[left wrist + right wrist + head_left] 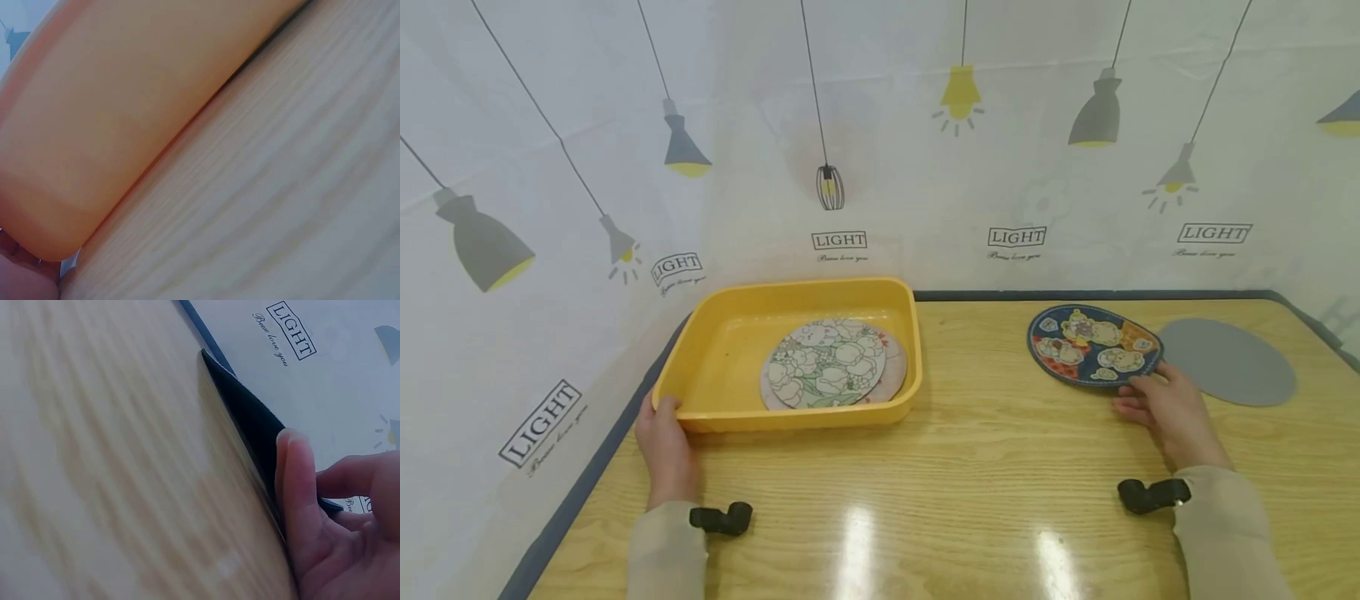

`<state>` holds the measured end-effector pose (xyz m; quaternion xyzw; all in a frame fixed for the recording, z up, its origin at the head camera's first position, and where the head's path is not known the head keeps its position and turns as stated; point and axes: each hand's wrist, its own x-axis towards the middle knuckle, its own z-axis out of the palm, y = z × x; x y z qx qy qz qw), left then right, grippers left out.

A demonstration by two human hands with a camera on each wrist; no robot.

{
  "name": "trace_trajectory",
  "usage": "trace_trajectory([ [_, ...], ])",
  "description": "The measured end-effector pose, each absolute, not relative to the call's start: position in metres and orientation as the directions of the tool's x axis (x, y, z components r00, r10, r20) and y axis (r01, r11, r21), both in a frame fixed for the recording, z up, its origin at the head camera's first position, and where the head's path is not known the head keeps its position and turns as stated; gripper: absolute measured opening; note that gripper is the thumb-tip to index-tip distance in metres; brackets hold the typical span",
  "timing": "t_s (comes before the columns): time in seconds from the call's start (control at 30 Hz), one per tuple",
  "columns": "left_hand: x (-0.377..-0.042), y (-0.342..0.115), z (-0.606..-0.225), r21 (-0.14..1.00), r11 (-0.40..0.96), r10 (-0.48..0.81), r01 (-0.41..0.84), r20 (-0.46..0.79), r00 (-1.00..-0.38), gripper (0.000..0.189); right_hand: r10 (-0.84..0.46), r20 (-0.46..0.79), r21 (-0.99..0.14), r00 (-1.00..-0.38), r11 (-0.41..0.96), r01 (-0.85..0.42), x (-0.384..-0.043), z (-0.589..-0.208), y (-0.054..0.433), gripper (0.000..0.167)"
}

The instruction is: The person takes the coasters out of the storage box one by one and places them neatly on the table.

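My left hand (668,446) grips the near left corner of a yellow plastic tray (715,414), thumb over the rim. Inside the tray lie overlapping round mats; the top one is a flower-patterned mat (827,362), and a pinkish mat (895,377) shows beneath it. At the right, my right hand (1172,412) pinches the near right edge of a dark blue round mat (1097,346) printed with cartoon bears. In the right wrist view the blue mat's dark underside (250,419) tilts up from the table. A plain grey round mat (1232,362) lies just beyond that hand.
The wooden table (970,467) runs back to a dark blue edge strip along a white curtain (910,125) printed with lamps. The same curtain slopes down the left side. A black wrist camera (722,518) is strapped to each sleeve.
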<state>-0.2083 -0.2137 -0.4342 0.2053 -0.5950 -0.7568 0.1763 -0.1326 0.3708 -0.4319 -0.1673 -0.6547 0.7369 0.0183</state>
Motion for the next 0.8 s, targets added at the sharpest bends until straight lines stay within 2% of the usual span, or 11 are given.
trace_trajectory([
  [0.1, -0.2082, -0.2138, -0.4332, 0.972, -0.234, -0.508, 0.02, -0.104, -0.855, 0.044, 0.243, -0.234, -0.971, -0.941, -0.106, 0.214, -0.1319, -0.4323, 0.3743, 0.069],
  [0.23, -0.2079, -0.213, -0.4321, 0.971, -0.24, -0.503, 0.023, -0.104, -0.858, 0.044, 0.227, -0.237, -0.968, -0.945, 0.028, 0.25, -0.131, -0.431, 0.3786, 0.069],
  [0.47, -0.21, -0.2134, -0.4341, 0.972, -0.235, -0.51, 0.02, -0.105, -0.854, 0.044, 0.235, -0.233, -0.933, -0.943, 0.218, 0.285, -0.1285, -0.4296, 0.3806, 0.055],
  [0.57, -0.211, -0.2147, -0.4358, 0.97, -0.241, -0.51, 0.027, -0.103, -0.854, 0.044, 0.243, -0.234, -0.927, -0.941, 0.235, 0.292, -0.1284, -0.4293, 0.3797, 0.051],
  [0.8, -0.2116, -0.215, -0.4379, 0.968, -0.248, -0.51, 0.034, -0.101, -0.854, 0.044, 0.249, -0.233, -0.94, -0.94, 0.192, 0.283, -0.1286, -0.4297, 0.3789, 0.063],
])
